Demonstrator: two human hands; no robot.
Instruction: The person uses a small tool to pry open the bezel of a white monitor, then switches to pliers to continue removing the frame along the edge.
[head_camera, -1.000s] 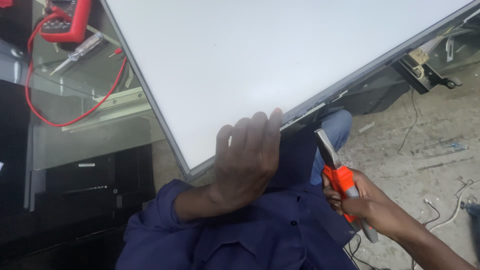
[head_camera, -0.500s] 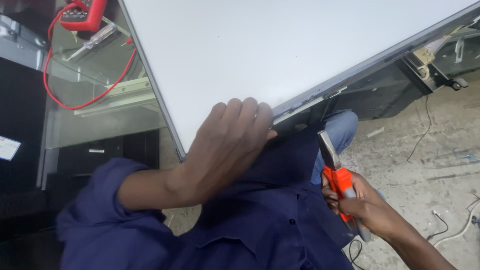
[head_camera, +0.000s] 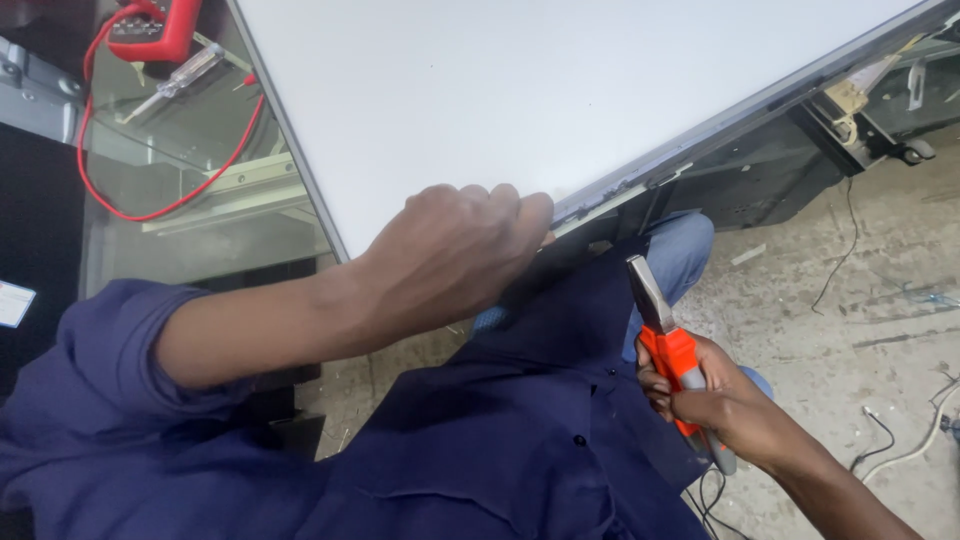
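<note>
The left hand is curled into a tight grip over the near edge of a large flat white panel, with the fingers hooked over the rim close to the panel's near corner. Its dark metal frame runs along that edge, away from the hand toward the upper right. The panel lies tilted across the view and overhangs the person's lap, which is covered by a dark blue shirt.

The right hand is closed around the orange handles of a pair of pliers, held low beside the person's knee and well apart from the panel's edge. The grey metal nose points up toward the frame without touching it; whether the nose is open or shut cannot be told.

At the far left, past the panel's left edge, a red multimeter sits on a glass shelf, with a red test lead looping down from it and a clear-handled screwdriver just beside it. Thin wires lie scattered on the concrete floor to the right.
</note>
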